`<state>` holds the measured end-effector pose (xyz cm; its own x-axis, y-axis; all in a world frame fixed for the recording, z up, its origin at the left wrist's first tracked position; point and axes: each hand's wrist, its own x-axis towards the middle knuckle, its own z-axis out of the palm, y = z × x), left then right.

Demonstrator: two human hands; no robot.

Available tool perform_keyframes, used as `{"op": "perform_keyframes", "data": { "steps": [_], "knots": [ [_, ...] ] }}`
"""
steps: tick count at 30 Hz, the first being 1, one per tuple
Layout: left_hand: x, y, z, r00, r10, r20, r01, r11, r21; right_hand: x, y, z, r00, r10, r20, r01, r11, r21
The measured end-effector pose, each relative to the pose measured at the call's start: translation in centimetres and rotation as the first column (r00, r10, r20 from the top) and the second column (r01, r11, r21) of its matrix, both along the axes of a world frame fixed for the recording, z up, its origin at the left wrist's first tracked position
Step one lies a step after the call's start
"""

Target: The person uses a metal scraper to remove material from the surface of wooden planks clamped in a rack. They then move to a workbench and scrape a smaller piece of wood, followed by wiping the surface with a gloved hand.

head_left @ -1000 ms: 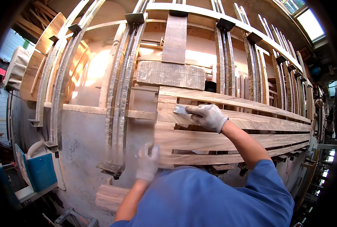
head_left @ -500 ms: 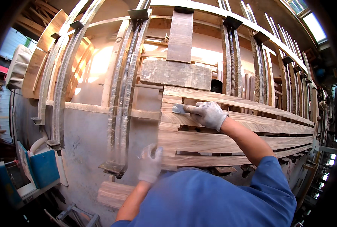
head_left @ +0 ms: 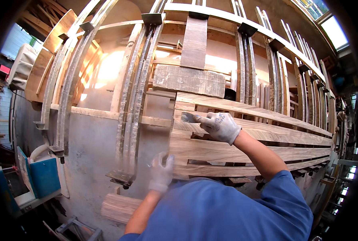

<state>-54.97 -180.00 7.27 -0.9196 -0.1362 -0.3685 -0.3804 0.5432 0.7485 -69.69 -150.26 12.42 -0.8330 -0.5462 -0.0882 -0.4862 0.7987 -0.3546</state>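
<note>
Several long wooden boards (head_left: 267, 132) lie stacked edge to edge in a big clamping frame, running off to the right. My right hand (head_left: 219, 125), in a grey glove, presses a small flat grey tool (head_left: 189, 117) against the left end of the second board from the top. My left hand (head_left: 161, 170), also gloved, rests against the left ends of the lower boards, fingers curled on the edge. My blue sleeves fill the bottom of the view.
Tall metal clamp bars (head_left: 135, 104) with threaded rods stand left of the boards, more bars (head_left: 245, 68) behind. A thick wood block (head_left: 189, 80) sits above the stack, a short plank (head_left: 118, 207) lies below. A blue box (head_left: 42, 176) is at lower left.
The view has shifted slightly. My right hand stays on the second board with the tool, and my left hand holds at the board ends; nothing was picked up or released.
</note>
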Motion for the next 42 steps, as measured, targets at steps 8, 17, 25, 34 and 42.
{"op": "perform_keyframes", "data": {
  "steps": [8,17,25,34,42],
  "knots": [
    [0.1,-0.1,0.0,1.000,-0.019,-0.006,0.019,0.999,-0.030,0.1,2.6,-1.1,0.991,-0.135,-0.023,0.133,0.990,-0.053],
    [-0.1,-0.2,0.3,1.000,-0.014,0.016,0.014,1.000,-0.012,-2.9,-1.1,-3.4,0.995,-0.082,-0.052,0.082,0.997,-0.010],
    [-0.1,-0.1,0.2,1.000,0.003,0.005,-0.003,1.000,-0.001,-2.9,-0.3,-2.3,0.971,-0.187,-0.149,0.128,0.933,-0.337],
    [0.1,0.0,-0.3,0.999,0.017,-0.033,-0.016,0.999,0.029,0.2,2.9,-0.4,0.979,-0.205,0.006,0.205,0.975,-0.082],
    [0.1,-0.1,-0.3,0.999,0.011,-0.040,-0.011,1.000,0.007,-3.1,4.2,-1.6,0.977,-0.179,-0.114,0.164,0.977,-0.134]
  ]
}}
